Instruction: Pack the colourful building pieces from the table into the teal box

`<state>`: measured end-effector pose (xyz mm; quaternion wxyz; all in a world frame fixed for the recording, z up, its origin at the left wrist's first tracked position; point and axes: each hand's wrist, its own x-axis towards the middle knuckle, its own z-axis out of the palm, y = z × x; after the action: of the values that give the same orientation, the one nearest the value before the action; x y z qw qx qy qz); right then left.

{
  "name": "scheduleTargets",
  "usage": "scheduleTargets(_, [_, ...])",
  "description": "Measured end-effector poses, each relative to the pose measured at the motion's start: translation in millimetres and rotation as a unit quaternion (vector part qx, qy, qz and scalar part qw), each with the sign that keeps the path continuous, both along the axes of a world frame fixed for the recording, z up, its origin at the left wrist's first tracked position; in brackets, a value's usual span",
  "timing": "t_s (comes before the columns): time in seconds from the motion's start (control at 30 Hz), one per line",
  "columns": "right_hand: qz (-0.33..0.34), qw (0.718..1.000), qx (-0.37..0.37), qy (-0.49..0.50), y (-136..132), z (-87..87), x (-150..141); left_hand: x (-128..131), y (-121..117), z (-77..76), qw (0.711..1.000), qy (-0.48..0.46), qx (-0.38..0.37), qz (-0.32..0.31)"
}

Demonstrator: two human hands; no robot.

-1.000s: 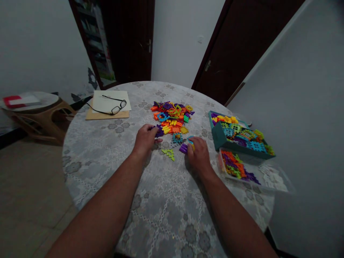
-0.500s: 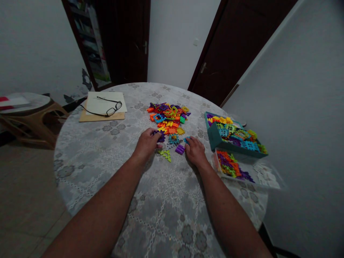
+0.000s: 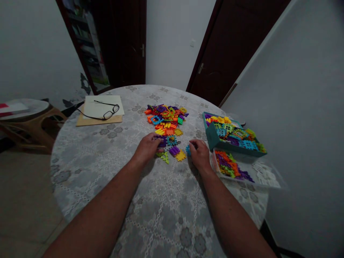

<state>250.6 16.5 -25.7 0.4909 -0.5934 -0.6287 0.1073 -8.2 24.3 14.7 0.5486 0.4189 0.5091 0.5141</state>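
Note:
On the tablecloth, the fingers of my left hand [image 3: 147, 147] close on a flat purple building piece [image 3: 162, 142]. A lime triangular piece [image 3: 164, 157] lies just below those fingertips, partly covered. My right hand [image 3: 199, 152] is curled, pinching a blue toothed piece [image 3: 188, 150] near the table surface. Between the hands sit a ridged purple piece [image 3: 174, 150] and a yellow toothed piece [image 3: 181, 155], side by side. A teal square piece [image 3: 171, 140] rests right of the left hand's piece. Beyond it is a heap of mixed coloured pieces [image 3: 168, 114].
At the right stand a green box [image 3: 215, 138] and a clear plastic tray [image 3: 219, 168], both with coloured pieces inside. Eyeglasses [image 3: 108, 114] lie on papers and a board [image 3: 94, 122] at the left back. The round table [image 3: 161, 218] has a patterned cloth.
My right hand has drawn away to the right with the blue piece. A yellow piece now shows beside the ridged purple one. My left hand has lowered its purple piece slightly, toward the teal one.

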Motion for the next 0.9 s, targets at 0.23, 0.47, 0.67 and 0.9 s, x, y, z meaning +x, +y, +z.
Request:
scheduleTargets(0.23, [0.03,0.962,-0.075,0.262,-13.1,15.9,-42.6,10.9,-7.7,2.7,0.995,-0.066,-0.057,-0.045])
scheduleTargets(0.47, [0.109,0.967,-0.099,0.206,-21.5,8.3,-69.3,26.0,-20.0,-6.3,0.991,-0.03,-0.026,-0.128])
scheduleTargets(0.67, [0.105,0.993,-0.03,0.039,-13.3,8.1,-52.6,18.0,-14.8,-0.8,0.996,-0.06,-0.038,-0.055])
scheduleTargets(0.9, [0.127,0.973,0.001,-0.192,21.0,-9.2,-45.8,-6.0,3.1,5.6,0.99,-0.107,-0.059,0.069])
